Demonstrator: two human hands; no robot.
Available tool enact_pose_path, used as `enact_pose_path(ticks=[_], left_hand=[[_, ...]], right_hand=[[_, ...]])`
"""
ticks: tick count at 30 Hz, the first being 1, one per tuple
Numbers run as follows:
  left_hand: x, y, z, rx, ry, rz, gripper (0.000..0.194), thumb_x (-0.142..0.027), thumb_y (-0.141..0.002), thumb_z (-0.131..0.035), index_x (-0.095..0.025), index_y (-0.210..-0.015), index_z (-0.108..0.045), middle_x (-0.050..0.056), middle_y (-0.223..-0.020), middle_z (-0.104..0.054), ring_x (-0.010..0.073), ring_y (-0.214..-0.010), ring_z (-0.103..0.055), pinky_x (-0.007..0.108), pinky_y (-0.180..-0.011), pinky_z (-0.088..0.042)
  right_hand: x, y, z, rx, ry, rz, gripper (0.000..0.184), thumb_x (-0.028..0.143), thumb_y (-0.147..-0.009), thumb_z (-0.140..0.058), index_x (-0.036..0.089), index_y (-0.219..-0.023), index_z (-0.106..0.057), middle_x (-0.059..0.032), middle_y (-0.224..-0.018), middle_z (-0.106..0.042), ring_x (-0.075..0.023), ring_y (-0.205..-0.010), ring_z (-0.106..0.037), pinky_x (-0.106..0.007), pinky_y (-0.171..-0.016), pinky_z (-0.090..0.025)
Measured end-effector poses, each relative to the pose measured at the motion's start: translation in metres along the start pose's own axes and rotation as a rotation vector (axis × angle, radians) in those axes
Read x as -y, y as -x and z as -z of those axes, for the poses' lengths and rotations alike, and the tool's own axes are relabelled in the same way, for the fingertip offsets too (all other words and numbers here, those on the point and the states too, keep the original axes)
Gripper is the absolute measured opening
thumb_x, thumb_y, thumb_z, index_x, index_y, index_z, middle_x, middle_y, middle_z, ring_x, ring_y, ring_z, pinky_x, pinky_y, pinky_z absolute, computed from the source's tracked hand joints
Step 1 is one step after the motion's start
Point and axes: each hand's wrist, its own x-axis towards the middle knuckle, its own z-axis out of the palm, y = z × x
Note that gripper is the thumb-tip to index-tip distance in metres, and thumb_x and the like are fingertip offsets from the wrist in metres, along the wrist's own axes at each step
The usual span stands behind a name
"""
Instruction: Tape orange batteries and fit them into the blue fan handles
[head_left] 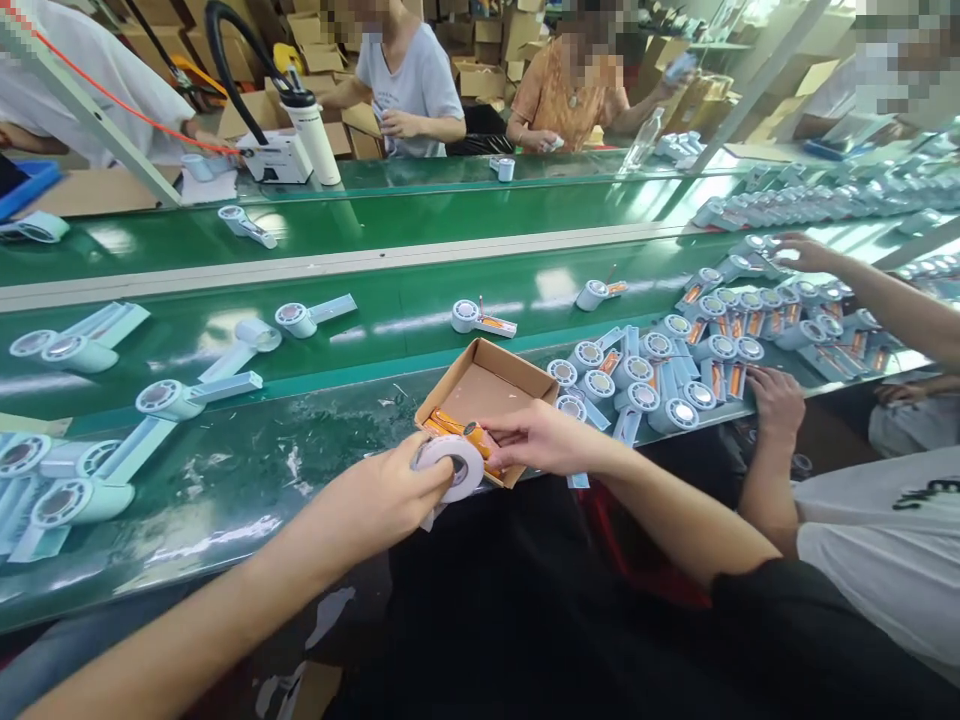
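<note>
My left hand [394,490] is closed on a roll of white tape [466,470], its fingers on the rim and at the hole. Just beyond the roll, orange batteries [444,420] lie at the near side of a small open cardboard box [499,350]. My right hand [544,437] reaches over the box's near right edge, thumb and fingers pinched on an orange battery [480,440] beside the roll. Pale blue handheld fan bodies [598,383] crowd the bench right of the box, some with orange batteries in their open handles.
A green conveyor belt [405,300] runs across, carrying spaced fan bodies [465,316]. More fan bodies [75,500] are piled at left. A co-worker's hands [776,400] work among fan bodies at right. Across the belt sit other people, a white bottle [315,140] and a black-hosed machine [276,160].
</note>
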Motion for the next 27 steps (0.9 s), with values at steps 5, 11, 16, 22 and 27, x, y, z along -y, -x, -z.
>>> enact_pose_path(ticks=[5, 11, 16, 22, 27], left_hand=[[0.005, -0.013, 0.003, 0.087, -0.159, -0.049, 0.051, 0.0, -0.093, -0.046, -0.026, -0.126, -0.074, 0.008, -0.112, -0.073, 0.0309, -0.119, -0.073, 0.039, -0.088, -0.068], [-0.033, -0.02, -0.042, -0.259, -0.189, 0.171, 0.031, -0.02, -0.106, -0.053, -0.021, -0.131, -0.07, 0.011, -0.11, -0.076, 0.0372, -0.132, -0.069, 0.046, -0.098, -0.069], [-0.07, 0.003, -0.084, -0.335, 0.115, 0.179, 0.027, -0.02, -0.102, -0.057, -0.029, -0.119, -0.075, 0.007, -0.097, -0.078, 0.0281, -0.127, -0.074, 0.039, -0.108, -0.067], [0.009, 0.109, -0.075, -0.314, -0.115, 0.65, 0.028, -0.03, -0.099, -0.054, -0.031, -0.114, -0.078, 0.007, -0.105, -0.082, 0.0402, -0.126, -0.073, 0.059, -0.095, -0.07], [0.106, 0.071, -0.047, -0.246, -0.092, 0.994, 0.036, -0.036, -0.104, -0.045, -0.025, -0.112, -0.078, 0.01, -0.118, -0.08, 0.0351, -0.123, -0.073, 0.051, -0.107, -0.061]], right_hand=[[0.005, -0.021, 0.002, -0.013, -0.063, -0.092, 0.039, 0.032, -0.08, -0.084, 0.019, -0.117, -0.081, -0.0017, -0.095, -0.085, -0.0222, -0.09, -0.079, -0.032, -0.085, -0.064], [-0.051, -0.032, -0.086, -0.832, -0.494, 0.071, 0.049, 0.052, -0.085, -0.076, 0.029, -0.127, -0.065, -0.0108, -0.128, -0.081, -0.0341, -0.111, -0.08, -0.052, -0.091, -0.068], [-0.033, -0.021, -0.015, -0.966, -0.417, 0.118, 0.034, 0.049, -0.09, -0.07, 0.03, -0.117, -0.065, -0.0137, -0.129, -0.078, -0.0304, -0.117, -0.077, -0.047, -0.098, -0.065], [-0.03, 0.03, 0.05, -1.173, -0.387, 0.206, 0.058, 0.044, -0.086, -0.082, 0.048, -0.14, -0.06, -0.0074, -0.133, -0.074, -0.0289, -0.137, -0.067, -0.046, -0.1, -0.064], [-0.067, 0.053, 0.016, -1.084, -0.48, 0.13, 0.05, 0.039, -0.078, -0.092, 0.044, -0.125, -0.073, -0.0045, -0.102, -0.081, -0.0266, -0.098, -0.082, -0.035, -0.069, -0.066]])
